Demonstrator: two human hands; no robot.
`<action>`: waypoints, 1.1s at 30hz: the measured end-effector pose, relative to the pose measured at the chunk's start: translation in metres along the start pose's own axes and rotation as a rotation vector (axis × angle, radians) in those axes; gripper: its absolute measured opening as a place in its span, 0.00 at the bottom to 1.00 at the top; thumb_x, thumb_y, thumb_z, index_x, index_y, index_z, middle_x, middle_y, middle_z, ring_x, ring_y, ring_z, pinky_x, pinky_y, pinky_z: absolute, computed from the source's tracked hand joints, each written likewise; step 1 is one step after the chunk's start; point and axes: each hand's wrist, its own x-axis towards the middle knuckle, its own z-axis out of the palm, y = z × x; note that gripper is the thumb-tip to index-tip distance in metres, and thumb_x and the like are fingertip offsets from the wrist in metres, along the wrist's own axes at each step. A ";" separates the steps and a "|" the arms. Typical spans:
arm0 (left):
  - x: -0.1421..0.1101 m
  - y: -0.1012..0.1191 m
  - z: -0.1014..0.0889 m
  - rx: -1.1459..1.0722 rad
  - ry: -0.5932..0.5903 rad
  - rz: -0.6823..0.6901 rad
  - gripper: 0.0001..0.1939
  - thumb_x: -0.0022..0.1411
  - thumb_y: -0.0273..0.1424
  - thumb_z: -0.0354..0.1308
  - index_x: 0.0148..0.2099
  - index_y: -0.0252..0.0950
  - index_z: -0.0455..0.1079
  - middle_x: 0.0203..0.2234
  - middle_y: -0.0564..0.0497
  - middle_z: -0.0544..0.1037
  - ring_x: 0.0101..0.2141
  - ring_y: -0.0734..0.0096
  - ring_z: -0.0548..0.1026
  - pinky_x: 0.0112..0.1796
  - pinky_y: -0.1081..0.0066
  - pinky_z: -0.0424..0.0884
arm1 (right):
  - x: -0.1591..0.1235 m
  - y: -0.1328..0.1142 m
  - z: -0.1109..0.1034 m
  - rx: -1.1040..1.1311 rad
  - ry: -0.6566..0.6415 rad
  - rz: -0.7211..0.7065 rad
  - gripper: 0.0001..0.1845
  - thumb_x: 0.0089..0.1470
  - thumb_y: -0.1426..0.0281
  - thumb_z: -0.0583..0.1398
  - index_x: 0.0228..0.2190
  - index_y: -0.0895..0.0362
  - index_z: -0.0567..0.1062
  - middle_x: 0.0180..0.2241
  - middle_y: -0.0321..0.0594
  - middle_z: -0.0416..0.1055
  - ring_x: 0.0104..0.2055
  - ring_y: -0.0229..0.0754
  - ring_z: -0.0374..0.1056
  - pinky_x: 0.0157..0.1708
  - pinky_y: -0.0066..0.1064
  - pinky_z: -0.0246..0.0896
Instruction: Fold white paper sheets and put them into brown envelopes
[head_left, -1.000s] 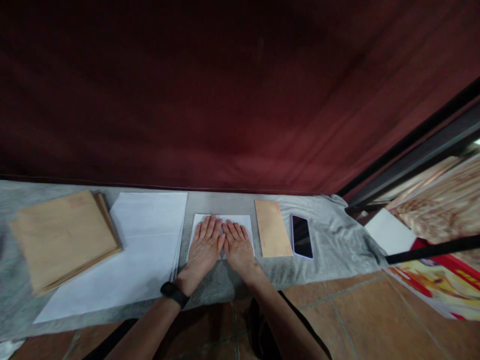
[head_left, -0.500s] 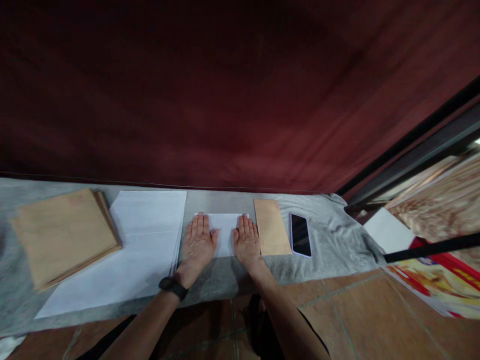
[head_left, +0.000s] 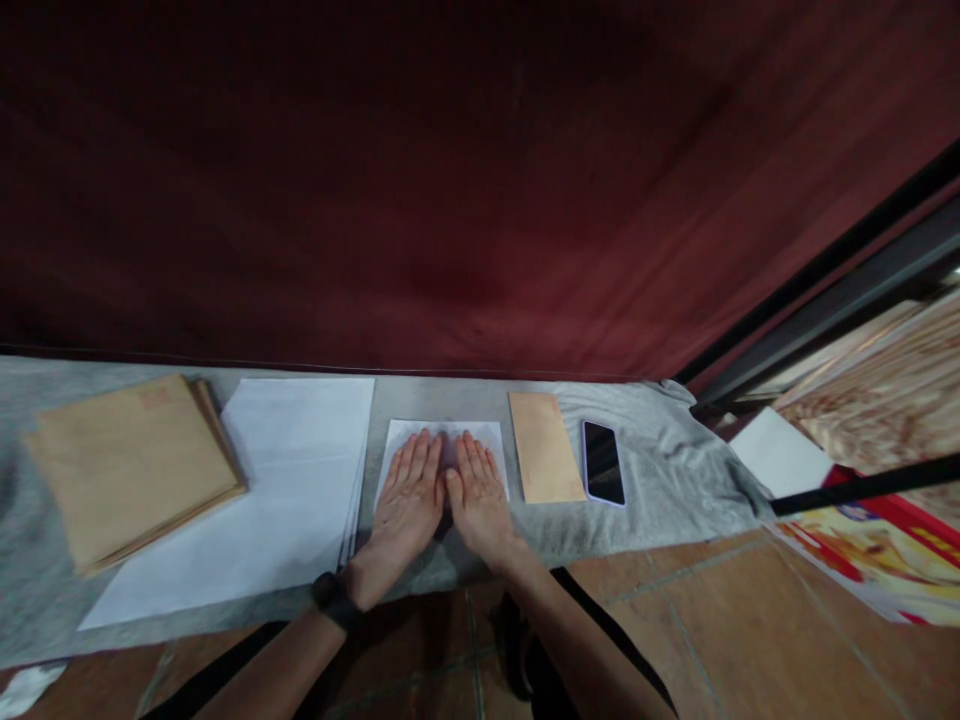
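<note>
Both palms lie flat on a small white sheet of paper, perhaps folded, on the grey cloth. My left hand covers its left and middle part, fingers stretched away from me. Close beside it, my right hand rests on the right part, its thumb almost meeting the left one. Neither hand grips anything. Just right of the paper lies a brown envelope. A stack of large white sheets is to the left of my left hand. The near edge of the small paper is mostly hidden by my hands.
A pile of brown envelopes overlaps the white sheets at far left. A phone lies right of the single envelope. Dark red cloth hangs behind the grey cloth. A black metal frame and a printed box stand at right.
My hands have slid inward from the paper's two sides to its middle and now lie close together. More of the paper's outer corners shows.
</note>
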 end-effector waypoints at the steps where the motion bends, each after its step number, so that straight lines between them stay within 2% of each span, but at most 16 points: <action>1: -0.007 0.004 0.002 0.003 -0.020 0.049 0.32 0.68 0.27 0.40 0.73 0.27 0.47 0.70 0.37 0.55 0.70 0.56 0.48 0.66 0.52 0.53 | -0.004 -0.005 -0.001 0.032 -0.035 -0.042 0.30 0.72 0.64 0.42 0.69 0.61 0.50 0.71 0.45 0.48 0.73 0.44 0.44 0.70 0.44 0.46; 4: -0.025 0.009 0.009 0.022 -0.072 0.116 0.34 0.66 0.24 0.41 0.73 0.25 0.46 0.69 0.35 0.56 0.70 0.56 0.50 0.67 0.53 0.53 | -0.014 -0.013 0.000 0.065 -0.098 -0.100 0.30 0.72 0.62 0.42 0.69 0.61 0.50 0.70 0.44 0.50 0.72 0.43 0.46 0.70 0.42 0.47; 8: -0.033 0.004 0.011 0.023 -0.104 0.083 0.33 0.66 0.25 0.40 0.72 0.23 0.48 0.69 0.33 0.56 0.70 0.56 0.51 0.67 0.53 0.53 | -0.023 -0.006 0.004 -0.010 -0.075 -0.107 0.31 0.72 0.60 0.45 0.68 0.64 0.55 0.69 0.49 0.52 0.72 0.45 0.48 0.69 0.42 0.47; 15: -0.036 -0.004 0.000 0.015 0.000 -0.023 0.33 0.71 0.38 0.41 0.69 0.19 0.54 0.68 0.28 0.57 0.69 0.49 0.53 0.65 0.49 0.56 | -0.031 0.020 0.002 -0.139 0.016 -0.058 0.34 0.70 0.58 0.49 0.67 0.65 0.55 0.68 0.54 0.55 0.71 0.49 0.50 0.67 0.45 0.50; 22: -0.047 -0.010 -0.010 0.035 0.035 -0.054 0.41 0.70 0.50 0.44 0.69 0.17 0.53 0.68 0.25 0.55 0.68 0.41 0.55 0.64 0.47 0.56 | -0.040 0.031 0.005 -0.207 0.047 0.056 0.36 0.69 0.58 0.51 0.68 0.66 0.52 0.68 0.57 0.54 0.70 0.53 0.52 0.67 0.49 0.50; 28: -0.043 -0.003 -0.022 -0.003 0.070 -0.008 0.36 0.72 0.43 0.43 0.72 0.22 0.48 0.68 0.30 0.57 0.69 0.48 0.53 0.65 0.48 0.55 | -0.035 0.022 -0.004 -0.177 0.054 0.083 0.33 0.70 0.61 0.48 0.68 0.66 0.54 0.68 0.56 0.54 0.70 0.52 0.51 0.67 0.49 0.49; 33: -0.036 0.013 -0.010 -0.065 0.009 0.076 0.32 0.72 0.36 0.40 0.73 0.26 0.47 0.69 0.35 0.58 0.70 0.56 0.51 0.66 0.52 0.56 | -0.022 0.007 -0.007 -0.052 -0.057 0.019 0.31 0.71 0.62 0.44 0.69 0.62 0.50 0.70 0.48 0.50 0.72 0.46 0.46 0.68 0.44 0.48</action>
